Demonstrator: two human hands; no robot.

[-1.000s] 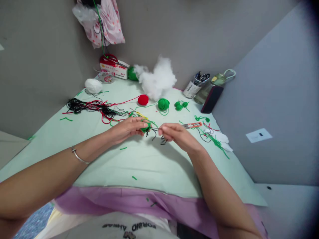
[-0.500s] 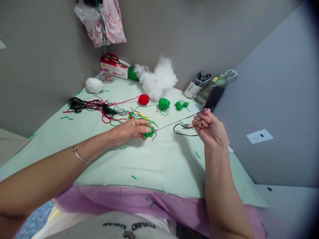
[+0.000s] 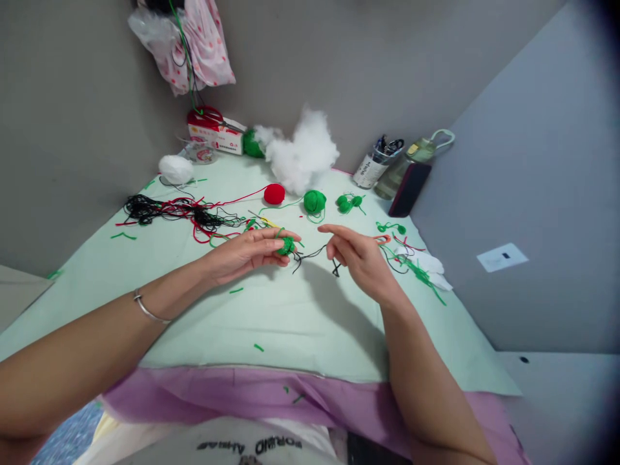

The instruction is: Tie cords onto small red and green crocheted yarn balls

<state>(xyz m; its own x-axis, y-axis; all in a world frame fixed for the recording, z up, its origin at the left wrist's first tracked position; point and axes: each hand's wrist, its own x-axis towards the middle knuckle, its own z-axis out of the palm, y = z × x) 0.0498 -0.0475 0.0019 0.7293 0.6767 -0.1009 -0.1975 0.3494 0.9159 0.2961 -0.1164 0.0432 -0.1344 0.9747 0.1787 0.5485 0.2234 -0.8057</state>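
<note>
1 sm. round grn yarn pc (image 3: 287, 245) pinched in L hand (image 3: 252, 253); R hand (image 3: 357, 259) grips blk thread (image 3: 312, 254).

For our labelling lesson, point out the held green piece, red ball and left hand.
Held green piece (image 3: 287, 246): head view, visible middle.
Red ball (image 3: 274, 194): head view, centre.
Left hand (image 3: 246, 256): head view, middle.

The left fingers (image 3: 268, 246) hold a small green yarn piece (image 3: 287, 245) — black thread (image 3: 313, 254) runs slack to the right fingers (image 3: 340, 231).

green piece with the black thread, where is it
In the head view, the green yarn piece is just left of centre, held in the left hand, with black thread running from it toward the right hand.
</note>
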